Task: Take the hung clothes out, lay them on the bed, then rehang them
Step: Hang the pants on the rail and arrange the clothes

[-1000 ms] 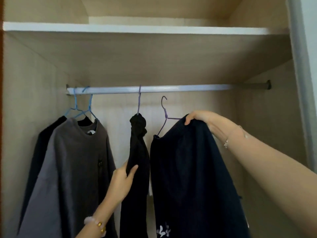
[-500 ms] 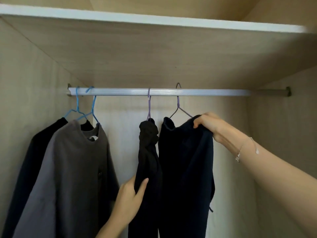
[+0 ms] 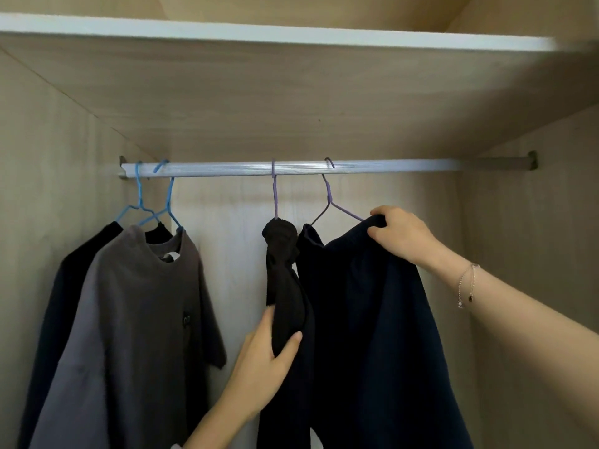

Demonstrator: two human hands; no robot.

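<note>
Under the wardrobe rail [image 3: 291, 168], at 6 o'clock of it: navy garment [image 3: 372, 319] on a purple hanger [image 3: 337, 205].
Dark navy cloth, matte, hanging in long folds. Your right hand [image 3: 402, 234] pinches its top edge at the hanger's shoulder. Your left hand [image 3: 262, 367] grips the bunched black garment [image 3: 285, 286] touching it at 9 o'clock. A grey T-shirt [image 3: 136, 319] on a blue hanger [image 3: 168, 205] hangs further toward 9 o'clock.

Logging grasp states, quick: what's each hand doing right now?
Left hand: gripping the bunched black garment.
Right hand: gripping the top edge of the navy garment.
</note>
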